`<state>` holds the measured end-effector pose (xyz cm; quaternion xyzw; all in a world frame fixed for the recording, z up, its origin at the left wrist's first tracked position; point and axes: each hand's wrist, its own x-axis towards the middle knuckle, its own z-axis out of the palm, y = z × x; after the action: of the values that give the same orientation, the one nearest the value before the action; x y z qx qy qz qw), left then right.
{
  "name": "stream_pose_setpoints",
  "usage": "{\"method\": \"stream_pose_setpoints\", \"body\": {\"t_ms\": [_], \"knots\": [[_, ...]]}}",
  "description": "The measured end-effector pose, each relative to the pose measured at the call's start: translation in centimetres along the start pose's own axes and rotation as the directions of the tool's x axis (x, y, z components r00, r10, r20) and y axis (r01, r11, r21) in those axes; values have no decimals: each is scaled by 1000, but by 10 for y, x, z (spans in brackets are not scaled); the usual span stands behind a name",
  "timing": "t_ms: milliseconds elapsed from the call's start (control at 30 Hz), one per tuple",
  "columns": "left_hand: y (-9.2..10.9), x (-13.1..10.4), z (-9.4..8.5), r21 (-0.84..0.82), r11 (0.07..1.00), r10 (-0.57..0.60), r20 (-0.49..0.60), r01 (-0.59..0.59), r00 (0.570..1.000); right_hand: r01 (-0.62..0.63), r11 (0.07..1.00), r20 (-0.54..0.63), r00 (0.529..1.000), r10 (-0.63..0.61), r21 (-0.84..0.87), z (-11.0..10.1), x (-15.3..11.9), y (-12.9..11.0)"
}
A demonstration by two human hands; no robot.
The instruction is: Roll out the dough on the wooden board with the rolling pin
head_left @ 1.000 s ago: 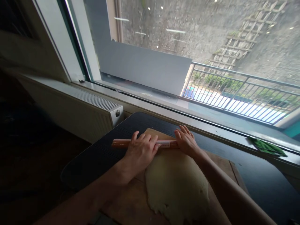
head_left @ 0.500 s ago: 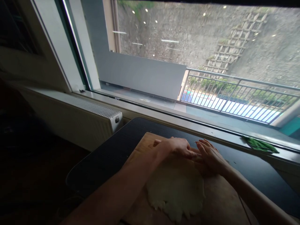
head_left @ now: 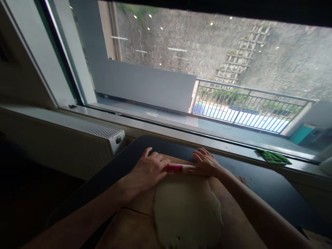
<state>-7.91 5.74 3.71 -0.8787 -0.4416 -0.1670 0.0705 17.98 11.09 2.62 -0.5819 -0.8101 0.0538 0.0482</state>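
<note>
A rolling pin [head_left: 175, 168] with a red label lies across the far edge of a flat, pale sheet of dough [head_left: 188, 211]. My left hand [head_left: 150, 169] is on the pin's left end, its thumb and fingers bent around it. On the right end rests my right hand [head_left: 206, 162], palm down over the pin with fingers stretched forward. The dough has an uneven outline and lies on a wooden board [head_left: 129, 224]. Both forearms reach in from the bottom corners.
Beneath the board is a black table [head_left: 269, 186]. A green cloth [head_left: 275, 157] lies on the windowsill [head_left: 233, 147] at right. To the left stands a white radiator [head_left: 77, 135]. A large window shows a railing [head_left: 238, 103] outside.
My left hand has moved left, away from my right hand, uncovering the red label. The dough's visible outline and the board's angle have changed. The view has shifted slightly.
</note>
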Motion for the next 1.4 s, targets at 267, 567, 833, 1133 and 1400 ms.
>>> {"method": "stream_pose_setpoints", "body": {"t_ms": [267,567,833,1133,1400], "knots": [[-10,-1,28,22,1000,-9,-177,13,984,201,979,38,979,-201,3,3,-33,-16],[-28,-1,37,37,996,-72,-166,79,984,145,989,-41,989,-144,35,7,40,1],[-26,-3,37,-4,1000,-24,-181,23,983,217,976,-41,975,-217,-12,9,-14,-13],[-33,-7,41,57,990,-119,-200,133,973,236,972,23,971,-236,13,7,18,-19],[-26,-5,39,5,996,-86,-144,88,986,255,963,49,967,-252,-88,10,7,-18]]}}
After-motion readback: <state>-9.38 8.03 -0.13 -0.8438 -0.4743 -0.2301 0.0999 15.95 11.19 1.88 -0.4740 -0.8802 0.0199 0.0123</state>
